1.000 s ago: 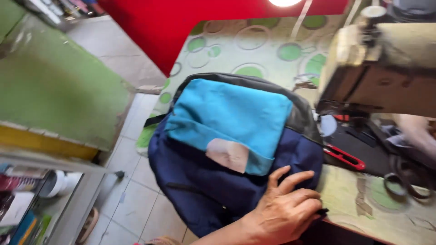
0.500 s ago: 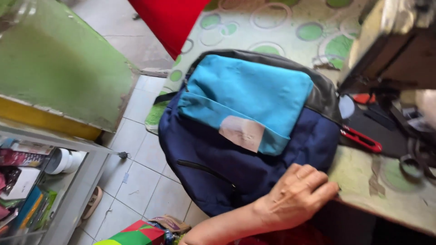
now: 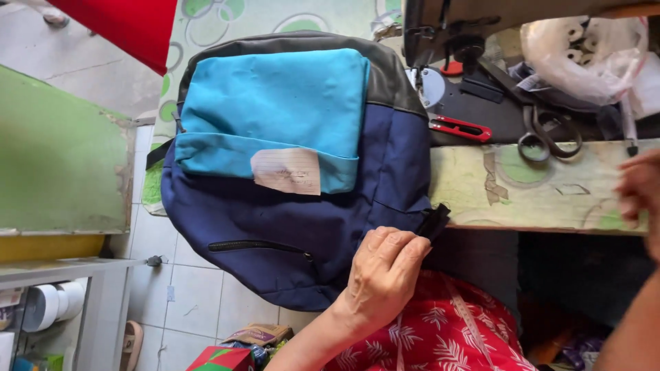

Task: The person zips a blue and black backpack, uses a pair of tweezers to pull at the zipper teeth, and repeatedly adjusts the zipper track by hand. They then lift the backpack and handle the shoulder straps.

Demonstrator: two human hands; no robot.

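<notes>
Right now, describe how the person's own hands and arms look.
Both are bare: no gloves, no rings, no watch and no sleeves in view. The left hand shows fully, with short plain nails on its fingers and a bare forearm behind it. The right hand is blurred at the picture's edge, so its details cannot be made out.

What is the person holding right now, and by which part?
The left hand grips the navy and blue backpack at its side edge, by a short black strap tab. The right hand, blurred at the frame edge, seems to hold nothing.
</notes>
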